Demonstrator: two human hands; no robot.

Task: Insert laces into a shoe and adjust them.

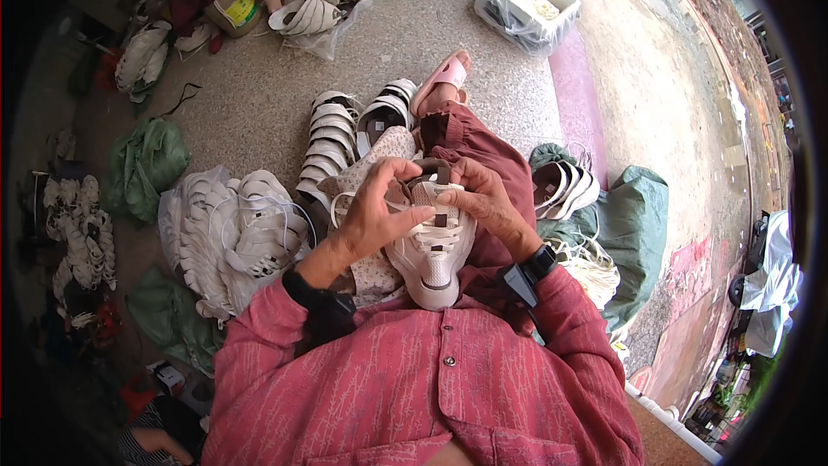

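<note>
A white-and-beige lace-up shoe (434,267) lies in my lap, its toe toward me and white lace strung across its front. My right hand (485,196) grips the shoe's right side near the dark collar, thumb over the eyelet edge. On the opposite side, my left hand (377,208) has thumb and forefinger spread wide. Its thumb tip reaches the eyelet edge and its forefinger bends toward the collar. The other left fingers are mostly hidden. A loose loop of white lace hangs beside this hand. Under the shoe is a floral cloth (373,274) over my leg.
Nested rows of shoe uppers (328,142) stand ahead. A bagged pile of white uppers (250,216) sits at left, near a green sack (147,164). To the right are more uppers (565,188) and white laces (588,269). A white foam box (539,4) stands farther off; another person works upper left.
</note>
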